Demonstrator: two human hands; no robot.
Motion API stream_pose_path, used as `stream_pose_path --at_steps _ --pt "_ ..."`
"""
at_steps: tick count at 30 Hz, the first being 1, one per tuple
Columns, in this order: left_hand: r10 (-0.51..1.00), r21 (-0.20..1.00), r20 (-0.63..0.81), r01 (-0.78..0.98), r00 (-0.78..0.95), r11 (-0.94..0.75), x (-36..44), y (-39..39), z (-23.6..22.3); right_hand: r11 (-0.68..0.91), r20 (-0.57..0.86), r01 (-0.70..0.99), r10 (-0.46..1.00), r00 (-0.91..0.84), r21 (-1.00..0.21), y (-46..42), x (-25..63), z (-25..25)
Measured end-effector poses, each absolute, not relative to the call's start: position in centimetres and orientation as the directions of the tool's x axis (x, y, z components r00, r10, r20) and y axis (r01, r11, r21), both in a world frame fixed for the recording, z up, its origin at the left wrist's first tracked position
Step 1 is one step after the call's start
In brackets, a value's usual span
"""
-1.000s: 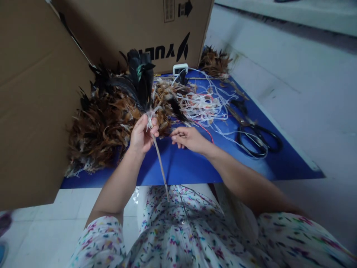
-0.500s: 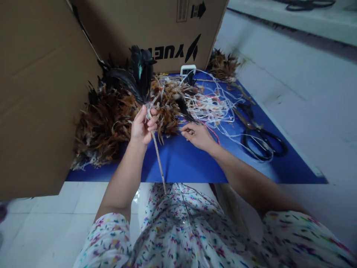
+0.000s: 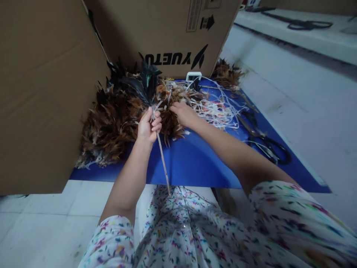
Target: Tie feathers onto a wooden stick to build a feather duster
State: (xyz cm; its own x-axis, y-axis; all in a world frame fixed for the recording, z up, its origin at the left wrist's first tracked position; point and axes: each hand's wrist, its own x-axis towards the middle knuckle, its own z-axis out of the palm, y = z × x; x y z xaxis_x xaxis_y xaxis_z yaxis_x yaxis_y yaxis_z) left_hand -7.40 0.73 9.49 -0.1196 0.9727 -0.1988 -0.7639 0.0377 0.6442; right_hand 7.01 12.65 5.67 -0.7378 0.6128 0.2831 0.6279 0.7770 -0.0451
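My left hand point(image 3: 148, 126) is closed round a thin stick point(image 3: 164, 168) whose top carries a tuft of black feathers point(image 3: 147, 83) bound with pale strips. The stick slants down toward my lap. My right hand point(image 3: 184, 113) reaches forward into the heap of brown feathers point(image 3: 117, 119) on the blue mat point(image 3: 195, 163), fingers curled down into the pile; what they grip, if anything, is hidden.
A tangle of white plastic strips point(image 3: 217, 108) lies right of the feathers, with black scissors point(image 3: 267, 143) beyond it. Cardboard boxes point(image 3: 167, 33) stand behind and to the left. A small white device point(image 3: 193, 76) sits by the box. White floor surrounds the mat.
My right hand has moved from the bare blue mat up and left into the brown feathers. My left hand still holds the stick; the view has tilted slightly.
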Motion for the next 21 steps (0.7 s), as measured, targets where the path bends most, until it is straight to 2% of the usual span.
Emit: stream_pose_path --at_steps 4,7,9,13,17,21 --pt "0.987 0.564 -0.131 -0.826 -0.092 -0.002 -7.5 1.0 9.1 0.783 0.197 0.617 0.594 -0.78 0.08 14.7 6.6 5.2" --pt "0.988 0.56 -0.125 -0.829 -0.087 -0.002 -7.4 1.0 9.0 0.792 0.227 0.609 0.588 -0.776 0.031 15.2 7.5 5.5" --pt "0.988 0.567 -0.127 -0.824 -0.086 0.001 -7.3 1.0 9.0 0.785 0.279 0.613 0.612 -0.74 -0.094 15.1 8.3 5.9" --pt "0.986 0.593 -0.141 -0.805 -0.089 0.012 -7.2 1.1 8.7 0.651 0.353 0.589 0.757 -0.55 -0.478 14.2 9.9 6.7" --pt "0.99 0.583 -0.13 -0.812 -0.062 0.026 -7.0 1.1 8.5 0.488 0.344 0.36 0.852 -0.395 -0.795 12.5 10.9 6.9" --pt "0.988 0.578 -0.153 -0.813 -0.019 0.074 -6.5 1.1 8.3 0.269 0.219 0.12 0.92 -0.325 -0.956 10.9 11.7 6.5"
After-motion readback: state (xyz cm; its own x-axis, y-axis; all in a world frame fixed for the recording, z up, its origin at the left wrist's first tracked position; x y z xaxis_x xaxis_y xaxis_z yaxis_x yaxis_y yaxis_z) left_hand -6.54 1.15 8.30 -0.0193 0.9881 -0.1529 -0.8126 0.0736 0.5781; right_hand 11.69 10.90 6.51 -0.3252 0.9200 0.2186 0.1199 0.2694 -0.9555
